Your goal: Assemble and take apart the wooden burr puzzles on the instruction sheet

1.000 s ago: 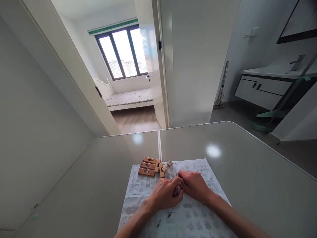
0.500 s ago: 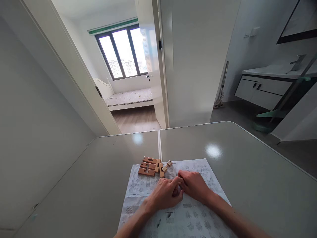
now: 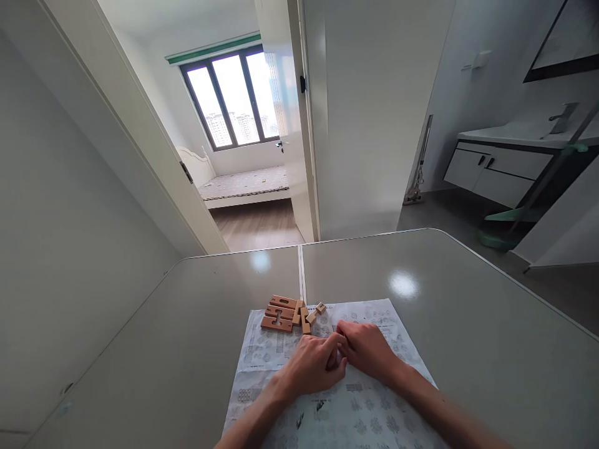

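Note:
My left hand [image 3: 312, 366] and my right hand [image 3: 367, 349] meet fingertip to fingertip over a printed paper sheet [image 3: 369, 411] on the grey table [image 3: 468, 337]. Both hands have their fingers curled together; whatever is pinched between them is hidden. Just beyond my left hand lies a cluster of wooden puzzle pieces [image 3: 283, 313], flat notched bars side by side. A few smaller wooden blocks [image 3: 312, 317] sit to their right, on the sheet's far edge.
The table has a seam [image 3: 302, 274] running away from me and rounded far corners. Behind it, an open doorway [image 3: 243, 162] shows a bedroom with a window. A vanity cabinet [image 3: 496, 168] and a mop stand at the right.

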`<state>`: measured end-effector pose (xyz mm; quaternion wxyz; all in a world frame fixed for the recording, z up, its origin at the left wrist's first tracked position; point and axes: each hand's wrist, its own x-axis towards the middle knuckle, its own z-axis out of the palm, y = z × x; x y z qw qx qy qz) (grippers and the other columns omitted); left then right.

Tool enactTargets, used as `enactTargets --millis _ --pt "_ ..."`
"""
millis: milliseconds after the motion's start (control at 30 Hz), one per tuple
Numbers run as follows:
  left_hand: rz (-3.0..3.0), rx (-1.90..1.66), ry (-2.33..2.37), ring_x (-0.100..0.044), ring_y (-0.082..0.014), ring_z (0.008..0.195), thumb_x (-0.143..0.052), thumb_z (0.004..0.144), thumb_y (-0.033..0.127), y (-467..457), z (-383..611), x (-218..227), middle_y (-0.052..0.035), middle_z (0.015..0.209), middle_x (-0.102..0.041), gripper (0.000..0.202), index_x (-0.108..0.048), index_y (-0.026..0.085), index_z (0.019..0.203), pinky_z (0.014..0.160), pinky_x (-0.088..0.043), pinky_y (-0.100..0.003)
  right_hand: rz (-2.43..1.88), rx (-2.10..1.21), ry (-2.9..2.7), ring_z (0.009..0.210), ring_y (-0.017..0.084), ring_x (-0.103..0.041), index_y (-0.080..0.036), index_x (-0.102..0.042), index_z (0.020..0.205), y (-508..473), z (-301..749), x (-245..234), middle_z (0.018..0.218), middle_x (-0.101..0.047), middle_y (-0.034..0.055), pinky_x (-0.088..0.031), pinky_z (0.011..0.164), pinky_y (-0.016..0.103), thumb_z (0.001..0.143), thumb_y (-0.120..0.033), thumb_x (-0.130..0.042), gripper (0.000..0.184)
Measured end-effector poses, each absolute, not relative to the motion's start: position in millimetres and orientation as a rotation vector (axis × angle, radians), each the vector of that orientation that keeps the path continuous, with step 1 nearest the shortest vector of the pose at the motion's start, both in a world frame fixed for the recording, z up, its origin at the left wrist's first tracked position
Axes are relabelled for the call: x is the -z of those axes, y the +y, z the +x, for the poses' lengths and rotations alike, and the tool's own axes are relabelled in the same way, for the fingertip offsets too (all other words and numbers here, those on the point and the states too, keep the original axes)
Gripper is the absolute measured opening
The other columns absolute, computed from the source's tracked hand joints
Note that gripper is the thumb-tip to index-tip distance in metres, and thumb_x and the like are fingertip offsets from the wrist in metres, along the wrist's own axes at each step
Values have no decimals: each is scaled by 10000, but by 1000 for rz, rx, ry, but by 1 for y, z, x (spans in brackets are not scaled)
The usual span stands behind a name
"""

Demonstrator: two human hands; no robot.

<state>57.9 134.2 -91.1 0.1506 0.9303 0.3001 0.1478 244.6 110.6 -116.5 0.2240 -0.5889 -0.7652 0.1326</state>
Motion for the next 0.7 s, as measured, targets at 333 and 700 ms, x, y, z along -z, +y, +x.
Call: enactTargets --millis 333,700 --pt "2667 -432 846 -647 -137 565 -611 821 182 135 58 89 82 633 -671 202 -574 239 1011 604 -419 -249 -1624 -371 -2114 679 186 -680 -217 -574 813 111 245 117 781 -749 22 -255 593 282 1014 -288 -474 235" --pt "2669 -431 846 -641 -140 561 -609 817 181 134 58 90 78 632 -671 202 -576 240 1008 598 -407 -255 -1627 -363 -2101 654 182 -665 -218 -562 797 111 245 119 760 -741 19 -247 586 282 1017 -283 -462 250"
